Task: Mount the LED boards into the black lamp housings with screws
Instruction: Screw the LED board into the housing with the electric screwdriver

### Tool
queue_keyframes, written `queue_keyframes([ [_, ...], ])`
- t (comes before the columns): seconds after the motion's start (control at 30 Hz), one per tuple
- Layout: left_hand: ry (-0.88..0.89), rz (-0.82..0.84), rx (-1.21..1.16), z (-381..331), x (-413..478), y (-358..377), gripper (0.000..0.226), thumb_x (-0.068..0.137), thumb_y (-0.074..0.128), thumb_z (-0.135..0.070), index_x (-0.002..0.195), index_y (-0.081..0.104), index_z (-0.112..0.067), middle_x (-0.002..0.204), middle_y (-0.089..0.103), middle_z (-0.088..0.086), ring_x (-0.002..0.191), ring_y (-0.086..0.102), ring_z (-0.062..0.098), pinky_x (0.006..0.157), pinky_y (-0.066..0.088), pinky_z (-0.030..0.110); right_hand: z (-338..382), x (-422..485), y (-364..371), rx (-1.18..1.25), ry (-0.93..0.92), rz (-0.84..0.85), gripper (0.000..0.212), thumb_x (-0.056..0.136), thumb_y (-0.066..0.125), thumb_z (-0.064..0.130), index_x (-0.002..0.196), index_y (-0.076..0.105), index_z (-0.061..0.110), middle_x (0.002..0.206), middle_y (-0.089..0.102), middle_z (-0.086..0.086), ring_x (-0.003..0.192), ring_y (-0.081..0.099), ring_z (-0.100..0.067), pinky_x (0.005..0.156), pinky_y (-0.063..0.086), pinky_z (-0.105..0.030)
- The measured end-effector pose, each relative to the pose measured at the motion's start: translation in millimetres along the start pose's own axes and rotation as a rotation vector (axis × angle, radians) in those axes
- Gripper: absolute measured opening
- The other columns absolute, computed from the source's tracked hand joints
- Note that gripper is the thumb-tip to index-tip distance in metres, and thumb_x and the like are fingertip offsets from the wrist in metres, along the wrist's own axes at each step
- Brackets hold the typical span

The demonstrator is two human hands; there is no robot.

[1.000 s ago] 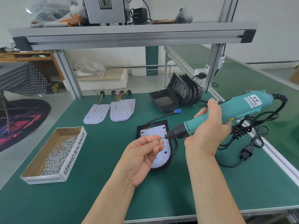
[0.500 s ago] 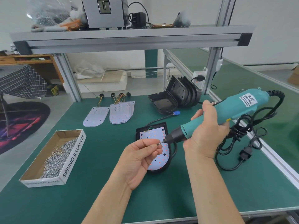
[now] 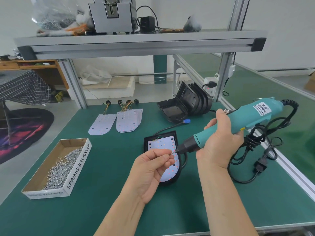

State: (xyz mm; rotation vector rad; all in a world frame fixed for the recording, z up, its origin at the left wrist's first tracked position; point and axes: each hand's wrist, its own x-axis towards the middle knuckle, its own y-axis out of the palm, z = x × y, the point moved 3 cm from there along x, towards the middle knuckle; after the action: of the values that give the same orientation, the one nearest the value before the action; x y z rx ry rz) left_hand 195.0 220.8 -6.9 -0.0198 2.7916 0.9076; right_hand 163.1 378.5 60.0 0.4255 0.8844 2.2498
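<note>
A black lamp housing (image 3: 147, 140) lies flat on the green bench with a white LED board (image 3: 162, 143) seated in it. Above the board, my left hand (image 3: 151, 169) pinches a small screw at the bit of a teal electric screwdriver (image 3: 245, 123). My right hand (image 3: 219, 142) grips the screwdriver's barrel, the tool slanting down to the left. A stack of empty black housings (image 3: 187, 103) stands at the back. Loose LED boards (image 3: 129, 120) with wire tails lie at the back left. The screw itself is mostly hidden by my fingertips.
A cardboard box (image 3: 77, 167) holding several silver screws sits at the left. The screwdriver's black cord (image 3: 255, 150) is coiled to the right, near the bench's aluminium edge rail (image 3: 289, 171). An aluminium shelf (image 3: 136, 43) spans overhead. A blue connector (image 3: 187, 120) lies behind the housing.
Both hands and the screwdriver stay together over the board with only a slight drift. The camera tilted, shifting the scene a little lower in view.
</note>
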Motion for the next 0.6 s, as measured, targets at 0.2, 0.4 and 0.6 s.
queue_keyframes([
  [0.2, 0.081, -0.027, 0.128, -0.5, 1.2, -0.6, 0.024, 0.086, 0.063, 0.014, 0.077, 0.078, -0.002, 0.080, 0.072, 0.019, 0.065, 0.069, 0.020, 0.065, 0.056, 0.019, -5.3, 2.6, 0.4, 0.018, -0.009, -0.035, 0.019, 0.082, 0.071, 0.019, 0.076, 0.054, 0.025, 0.054, 0.051, 0.008, 0.048, 0.048, -0.012, 0.049, 0.044, -0.020],
  [0.4, -0.229, -0.035, -0.080, -2.5, 1.7, -0.2, 0.013, 0.064, 0.070, 0.005, 0.073, 0.079, 0.003, 0.073, 0.069, 0.016, 0.056, 0.067, 0.014, 0.051, 0.054, 0.014, -9.0, 6.4, 3.6, 0.068, 0.076, 0.093, 0.019, 0.088, 0.068, 0.012, 0.077, 0.056, 0.023, 0.054, 0.054, 0.013, 0.048, 0.049, -0.007, 0.048, 0.041, -0.018],
  [0.6, -0.172, -0.046, 0.061, -0.9, 2.4, -1.3, 0.025, 0.084, 0.062, 0.013, 0.069, 0.078, 0.001, 0.071, 0.067, 0.017, 0.054, 0.066, 0.015, 0.050, 0.053, 0.015, -8.5, 2.2, 5.4, 0.008, 0.057, 0.110, 0.021, 0.079, 0.071, 0.021, 0.064, 0.060, 0.030, 0.054, 0.050, 0.005, 0.049, 0.044, -0.013, 0.050, 0.040, -0.019],
])
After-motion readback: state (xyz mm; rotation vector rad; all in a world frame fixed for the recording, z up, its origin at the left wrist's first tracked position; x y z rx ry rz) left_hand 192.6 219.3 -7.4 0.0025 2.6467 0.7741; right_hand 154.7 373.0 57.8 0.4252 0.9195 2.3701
